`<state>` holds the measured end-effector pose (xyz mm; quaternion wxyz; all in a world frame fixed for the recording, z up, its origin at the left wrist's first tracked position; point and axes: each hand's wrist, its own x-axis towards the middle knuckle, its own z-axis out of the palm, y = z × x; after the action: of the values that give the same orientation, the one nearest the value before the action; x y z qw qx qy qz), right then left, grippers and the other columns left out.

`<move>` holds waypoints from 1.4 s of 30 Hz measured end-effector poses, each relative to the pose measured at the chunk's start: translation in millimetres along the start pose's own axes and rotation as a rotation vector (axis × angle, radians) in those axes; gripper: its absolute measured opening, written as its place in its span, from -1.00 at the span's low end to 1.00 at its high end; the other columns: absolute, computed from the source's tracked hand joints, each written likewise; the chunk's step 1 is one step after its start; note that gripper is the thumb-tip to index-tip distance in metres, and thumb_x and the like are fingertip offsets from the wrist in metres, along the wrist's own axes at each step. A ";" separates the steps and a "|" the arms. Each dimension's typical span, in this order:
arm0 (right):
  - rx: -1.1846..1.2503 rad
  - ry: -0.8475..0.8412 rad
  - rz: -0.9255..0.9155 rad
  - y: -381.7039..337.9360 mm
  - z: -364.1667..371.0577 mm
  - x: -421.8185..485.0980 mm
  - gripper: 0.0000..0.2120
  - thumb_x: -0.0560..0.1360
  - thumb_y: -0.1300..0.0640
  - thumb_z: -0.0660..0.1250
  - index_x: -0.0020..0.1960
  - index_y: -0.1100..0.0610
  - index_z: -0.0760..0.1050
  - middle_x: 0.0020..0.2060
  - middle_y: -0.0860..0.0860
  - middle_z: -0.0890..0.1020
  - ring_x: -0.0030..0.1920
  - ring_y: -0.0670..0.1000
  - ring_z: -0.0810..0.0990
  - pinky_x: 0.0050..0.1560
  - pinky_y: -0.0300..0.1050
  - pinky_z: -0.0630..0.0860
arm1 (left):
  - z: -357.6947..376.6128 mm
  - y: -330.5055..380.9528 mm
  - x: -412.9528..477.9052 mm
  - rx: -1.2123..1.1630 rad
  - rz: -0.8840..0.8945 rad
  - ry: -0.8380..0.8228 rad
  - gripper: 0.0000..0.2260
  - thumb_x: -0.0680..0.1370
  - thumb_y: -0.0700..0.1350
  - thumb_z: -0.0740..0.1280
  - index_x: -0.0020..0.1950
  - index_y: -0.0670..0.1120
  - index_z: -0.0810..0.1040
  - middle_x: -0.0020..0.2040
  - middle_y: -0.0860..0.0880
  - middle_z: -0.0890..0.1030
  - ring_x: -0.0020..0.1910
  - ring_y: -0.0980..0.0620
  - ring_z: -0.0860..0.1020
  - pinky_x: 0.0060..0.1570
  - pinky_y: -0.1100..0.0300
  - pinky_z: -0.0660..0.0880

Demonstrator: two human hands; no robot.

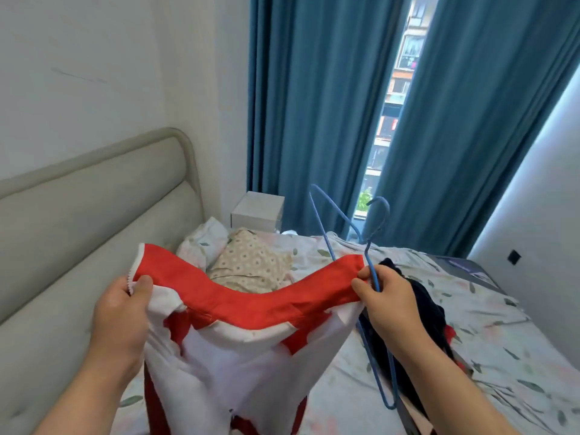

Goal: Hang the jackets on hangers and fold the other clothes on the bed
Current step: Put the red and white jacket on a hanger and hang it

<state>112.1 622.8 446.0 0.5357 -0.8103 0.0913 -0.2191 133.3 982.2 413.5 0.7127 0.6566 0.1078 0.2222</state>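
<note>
Head view: left hand (120, 312) pinches jacket (251, 350); right hand (386, 299) clamps jacket plus hanger (369, 262). Risk: doubled grip slips, hanger drops.

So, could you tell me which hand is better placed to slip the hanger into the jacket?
Right. The right hand grips the blue hanger at the red collar of the jacket; the left hand only holds the collar's other end, away from the hanger.

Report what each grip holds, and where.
Left grip pinches the jacket by one collar end; right grip, the other end and the hanger below its hook.
</note>
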 end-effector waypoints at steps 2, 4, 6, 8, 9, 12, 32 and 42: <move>-0.047 0.089 0.012 5.6 -23.0 2.7 -0.85 0.46 0.22 0.44 -0.23 0.04 0.54 -0.40 -0.10 0.53 -0.39 -0.18 0.44 -0.34 -0.36 0.39 | 6.3 -2.0 20.3 -0.011 -0.027 -0.029 -0.78 0.57 0.00 0.28 -0.19 -0.10 0.51 -0.19 -0.23 0.56 -0.21 -0.15 0.52 -0.12 -0.21 0.50; -0.085 0.121 0.024 10.4 -42.9 0.4 -0.84 0.47 0.21 0.43 -0.24 0.03 0.55 -0.38 -0.08 0.56 -0.33 -0.09 0.49 -0.25 -0.20 0.45 | 14.9 -7.2 35.5 -0.019 -0.036 -0.069 -0.79 0.53 0.04 0.30 -0.21 -0.06 0.53 -0.18 -0.22 0.56 -0.21 -0.15 0.53 -0.13 -0.19 0.51; -0.126 0.155 0.022 12.7 -59.8 -3.9 -0.82 0.47 0.21 0.42 -0.25 -0.01 0.56 -0.36 -0.07 0.60 -0.32 -0.10 0.52 -0.21 -0.13 0.47 | 28.2 -12.3 44.7 -0.019 -0.019 -0.124 -0.81 0.49 0.06 0.33 -0.21 -0.04 0.56 -0.20 -0.18 0.58 -0.22 -0.11 0.55 -0.14 -0.08 0.52; -0.161 0.193 0.014 13.1 -73.8 -7.9 -0.80 0.48 0.21 0.40 -0.24 -0.06 0.55 -0.32 -0.07 0.62 -0.33 -0.16 0.52 -0.23 -0.17 0.46 | 44.2 -15.3 49.5 -0.052 -0.019 -0.161 -0.85 0.51 0.00 0.34 -0.21 -0.02 0.59 -0.26 -0.07 0.63 -0.29 -0.03 0.58 -0.22 0.09 0.56; -0.169 0.213 0.013 13.3 -79.9 -9.5 -0.79 0.48 0.21 0.40 -0.23 -0.08 0.55 -0.30 -0.07 0.62 -0.34 -0.16 0.52 -0.23 -0.17 0.46 | 52.4 -15.5 50.2 -0.063 -0.017 -0.176 -0.85 0.53 -0.03 0.33 -0.22 -0.01 0.60 -0.31 0.01 0.63 -0.34 0.05 0.58 -0.29 0.18 0.57; -0.162 0.253 0.014 17.0 -96.1 -12.4 -0.79 0.49 0.22 0.39 -0.26 -0.04 0.55 -0.31 -0.03 0.62 -0.34 -0.14 0.52 -0.24 -0.16 0.48 | 75.4 -14.9 49.1 -0.027 0.027 -0.231 -0.82 0.55 -0.07 0.32 -0.24 -0.04 0.59 -0.36 0.03 0.60 -0.38 0.08 0.54 -0.34 0.24 0.52; -0.115 0.123 0.338 156.9 -145.7 7.1 -0.82 0.60 0.16 0.30 0.01 -0.13 0.55 -0.05 -0.20 0.63 0.00 -0.21 0.58 -0.11 -0.33 0.45 | 217.8 -84.7 25.1 0.226 0.002 -0.397 -0.85 0.57 -0.22 0.35 -0.15 -0.04 0.64 -0.10 -0.04 0.67 -0.10 -0.04 0.58 -0.07 0.08 0.50; -0.076 0.151 0.550 268.5 -120.2 48.3 -0.72 0.66 0.11 0.19 -0.06 0.03 0.66 -0.15 -0.02 0.71 -0.06 -0.04 0.66 -0.02 -0.12 0.57 | 300.9 -232.3 48.0 0.324 -0.276 -0.563 -0.87 0.53 -0.27 0.38 -0.20 -0.12 0.64 -0.20 -0.14 0.64 -0.23 -0.06 0.53 -0.19 0.08 0.40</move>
<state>123.7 394.9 254.2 0.5360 -0.7560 0.3556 -0.1216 350.1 727.9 226.2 0.6244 0.7758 0.0286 -0.0860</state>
